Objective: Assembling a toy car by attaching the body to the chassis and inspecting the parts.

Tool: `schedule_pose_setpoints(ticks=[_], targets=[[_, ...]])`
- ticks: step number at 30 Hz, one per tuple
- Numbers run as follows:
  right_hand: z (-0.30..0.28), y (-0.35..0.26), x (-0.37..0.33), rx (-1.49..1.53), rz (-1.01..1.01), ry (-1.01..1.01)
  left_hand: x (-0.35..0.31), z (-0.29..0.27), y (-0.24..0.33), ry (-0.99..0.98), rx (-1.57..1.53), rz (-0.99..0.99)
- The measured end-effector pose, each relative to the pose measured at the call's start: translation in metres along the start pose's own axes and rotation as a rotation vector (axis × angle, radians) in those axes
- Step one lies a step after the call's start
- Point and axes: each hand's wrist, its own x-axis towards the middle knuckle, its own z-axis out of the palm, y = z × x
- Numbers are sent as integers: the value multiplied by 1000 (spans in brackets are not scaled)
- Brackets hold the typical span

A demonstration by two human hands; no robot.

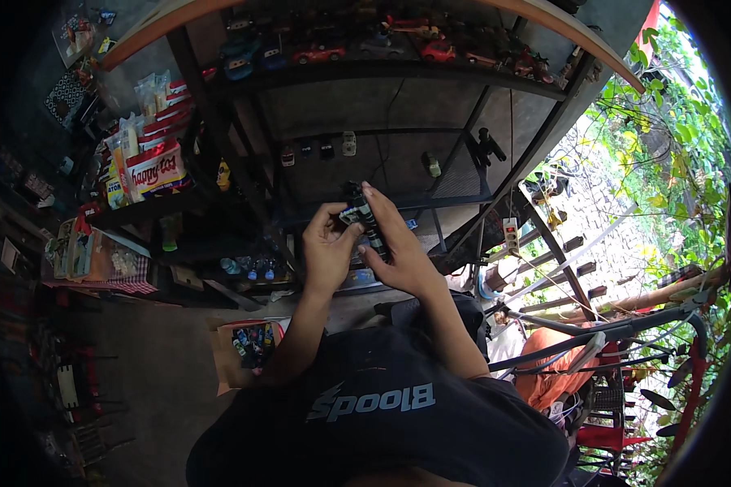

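Note:
My left hand [328, 243] and my right hand [402, 252] meet in front of my chest. Between them is a small dark toy car [372, 233] with pale markings, tilted and partly covered by my fingers. My left thumb and fingers pinch its left side, while the right palm and thumb close around the other side. Beyond my hands, a dark metal shelf [382, 183] carries a few more toy cars, among them a pale one [348, 144] and a green one [433, 165]. Fine details of the held car are too small to make out.
An open cardboard box [222, 367] of small toy cars lies low at left. Higher up, a shelf bears a row of toy cars [321, 53]. Red-and-white snack packs [156, 169] stand at left. At right are a power strip [510, 235], metal bars and green plants.

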Motion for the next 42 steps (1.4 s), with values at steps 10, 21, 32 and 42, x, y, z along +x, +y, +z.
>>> schedule_pose_setpoints(ticks=[10, 21, 32, 42], targets=[[-26, 19, -16, -120, 54, 28, 5, 22, -24, -81, 151, -69], [-53, 29, -42, 202, 303, 270, 10, 59, -33, 42, -192, -139], [-82, 56, -54, 508, 391, 417, 7, 105, -44, 1, 706, 81], [-96, 82, -83, 226, 367, 206, 17, 144, -47, 49, 125, -57]])
